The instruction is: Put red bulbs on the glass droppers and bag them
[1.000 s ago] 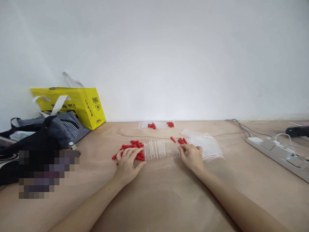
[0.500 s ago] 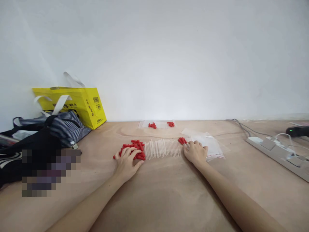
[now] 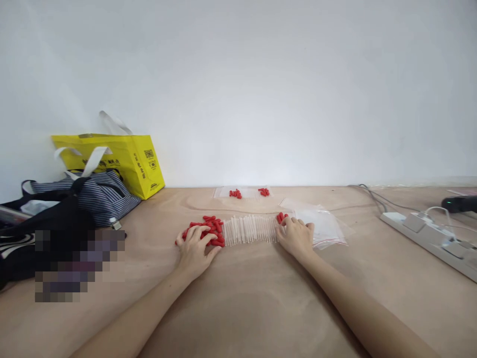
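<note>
Wood tbl [image 3: 238,303] is meeting white wall [image 3: 261,99]; yellow bag [image 3: 124,149] is standing back L, pwr strip [image 3: 397,221] lying R. Pale sticks [image 3: 249,229] are lying in row mid-tbl. L hand [image 3: 193,253] is resting on red pcs [image 3: 217,226], fingers spread; R hand [image 3: 297,237] is sitting curled at row's R end, can't tell grip.

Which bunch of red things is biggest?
The red pile at the left hand; the few pieces by the right hand and two clusters near the wall are much smaller.
</note>
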Tool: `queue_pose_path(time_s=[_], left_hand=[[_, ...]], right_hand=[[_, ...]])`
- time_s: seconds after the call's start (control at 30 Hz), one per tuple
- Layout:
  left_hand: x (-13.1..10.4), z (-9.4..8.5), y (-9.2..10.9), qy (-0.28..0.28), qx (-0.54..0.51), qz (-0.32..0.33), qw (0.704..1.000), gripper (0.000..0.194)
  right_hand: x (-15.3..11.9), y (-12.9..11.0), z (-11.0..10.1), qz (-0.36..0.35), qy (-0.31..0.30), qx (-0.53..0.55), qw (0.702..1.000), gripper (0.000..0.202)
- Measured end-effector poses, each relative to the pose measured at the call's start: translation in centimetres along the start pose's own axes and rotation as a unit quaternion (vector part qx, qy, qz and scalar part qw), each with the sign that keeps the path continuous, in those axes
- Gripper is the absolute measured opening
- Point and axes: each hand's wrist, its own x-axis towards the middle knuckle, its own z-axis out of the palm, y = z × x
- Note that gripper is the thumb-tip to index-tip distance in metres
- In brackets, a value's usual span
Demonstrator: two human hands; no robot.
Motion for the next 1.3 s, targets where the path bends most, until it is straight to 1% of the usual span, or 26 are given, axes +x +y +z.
queue_pose_path(time_s=[0.07,0.17,0.3,0.37,0.53,0.6,0.63,0.7,0.77,0.87,0.93,1.0,1.1,1.2,1.3], left_hand=[[0.0,0.1,0.0,-0.002,0.003,0.006,1.000,0.011],[0.2,0.2,-0.1,-0.009,0.005,0.020,1.000,0.010],[0.4,0.3,-0.1,-0.021,0.015,0.040,0.999,0.007],[0.5,0.4,-0.2,-0.021,0.025,0.047,0.998,0.006],[0.7,0.6,-0.4,-0.032,0.038,0.050,0.998,0.003],[0.7,0.4,-0.4,-0.032,0.041,0.060,0.997,0.005],[0.7,0.2,-0.4,-0.031,0.043,0.068,0.996,0.006],[0.6,-0.4,-0.3,-0.029,0.040,0.082,0.995,0.007],[0.4,-1.2,0.1,-0.024,0.027,0.084,0.996,0.008],[0.1,-1.8,1.1,-0.014,-0.023,0.072,0.997,0.009],[-0.2,-1.7,2.0,-0.021,-0.068,0.069,0.995,0.009],[-0.5,-1.2,2.8,-0.036,-0.105,0.072,0.991,0.016],[-0.9,-0.4,3.8,-0.062,-0.134,0.076,0.986,0.022],[-0.9,-0.1,4.2,-0.070,-0.147,0.067,0.984,0.020],[-0.8,-0.3,4.1,-0.070,-0.152,0.053,0.984,0.018]], right_hand=[[0.1,-0.5,0.0,-0.007,-0.028,0.002,1.000,0.029],[0.6,-1.0,0.0,0.010,-0.066,-0.005,0.998,0.029],[1.2,-1.3,-0.2,0.030,-0.103,-0.018,0.994,0.030],[1.4,-1.4,-0.2,0.032,-0.112,-0.019,0.993,0.028],[1.5,-1.6,-0.4,0.032,-0.109,-0.016,0.993,0.025],[1.2,-1.4,-0.4,0.028,-0.085,-0.008,0.996,0.025],[1.0,-1.2,-0.3,0.021,-0.061,0.002,0.998,0.025],[0.2,-0.6,0.0,-0.019,-0.002,0.046,0.999,0.024],[-1.0,-0.1,0.3,-0.097,0.050,0.121,0.987,0.024],[-3.0,0.1,0.9,-0.224,0.081,0.238,0.942,0.022],[-4.2,-0.3,1.0,-0.276,0.078,0.281,0.916,0.019],[-5.0,-0.9,0.9,-0.308,0.065,0.298,0.901,0.015],[-5.7,-1.7,0.8,-0.338,0.047,0.300,0.891,0.018],[-5.7,-2.0,0.8,-0.342,0.039,0.296,0.891,0.021],[-5.6,-1.9,0.8,-0.337,0.035,0.299,0.892,0.022]])
